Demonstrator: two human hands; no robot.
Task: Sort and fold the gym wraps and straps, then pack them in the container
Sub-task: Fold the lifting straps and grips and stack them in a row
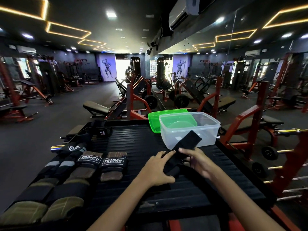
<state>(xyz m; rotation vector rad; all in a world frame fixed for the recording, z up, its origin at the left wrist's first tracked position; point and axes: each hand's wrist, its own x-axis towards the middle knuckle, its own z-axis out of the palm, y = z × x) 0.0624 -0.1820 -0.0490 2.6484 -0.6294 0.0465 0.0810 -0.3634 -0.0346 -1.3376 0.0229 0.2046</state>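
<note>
Just in front of the clear container, I see my left hand and right hand both gripping a black strap above the tabletop; gloves lie well left.

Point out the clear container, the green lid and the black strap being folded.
clear container [208, 130], head view, on its front wall.
green lid [154, 120], head view, on its left rim.
black strap [188, 141], head view, on its raised end.
</note>
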